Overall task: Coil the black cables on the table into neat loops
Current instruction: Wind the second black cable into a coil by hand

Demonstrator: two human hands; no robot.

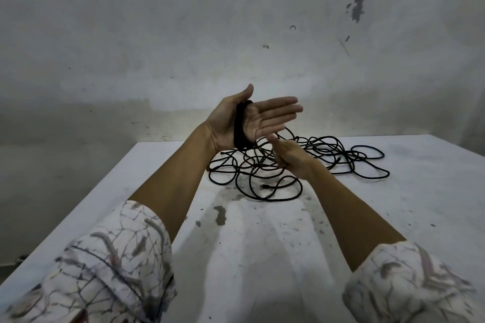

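My left hand [252, 120] is raised above the table, palm towards me, fingers straight. Several turns of black cable [239, 126] are wound round its palm between thumb and fingers. My right hand [290, 156] is lower and to the right, blurred, just under the left hand's fingers; its fingers look loosely extended, and I cannot tell whether it holds a strand. Behind both hands a loose tangle of black cable [341, 160] lies spread on the white table [262, 244], with a connector end [263, 186] near the front of the heap.
The table top is stained and speckled with dark marks [220, 214]. Its left edge [86, 186] runs diagonally beside my left forearm. A scuffed grey wall [236, 34] stands close behind the table.
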